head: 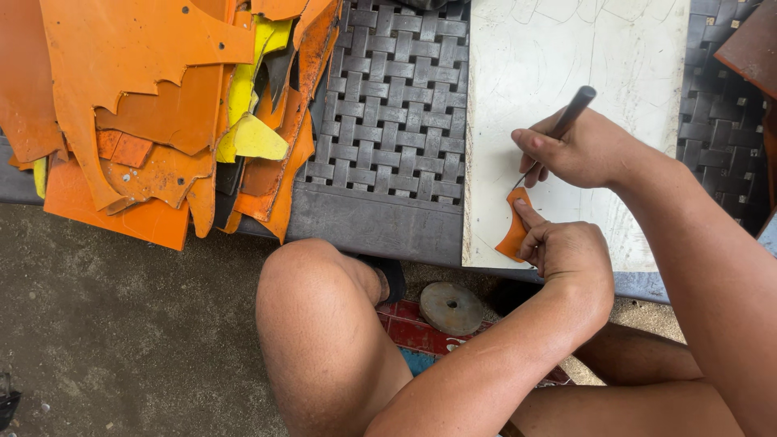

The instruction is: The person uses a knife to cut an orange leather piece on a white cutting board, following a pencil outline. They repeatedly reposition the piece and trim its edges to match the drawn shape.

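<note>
Head view: hands (566,198) hide the knife's (573,112) blade tip.

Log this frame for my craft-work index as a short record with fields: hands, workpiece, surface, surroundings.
right hand: right hand grips a dark-handled knife, blade down at the piece
left hand: left hand pins a small orange piece with its fingers
surface: white cutting board, scored with lines
under it: dark woven mat
surroundings: pile of orange and yellow offcuts; round metal disc on the ground
</note>
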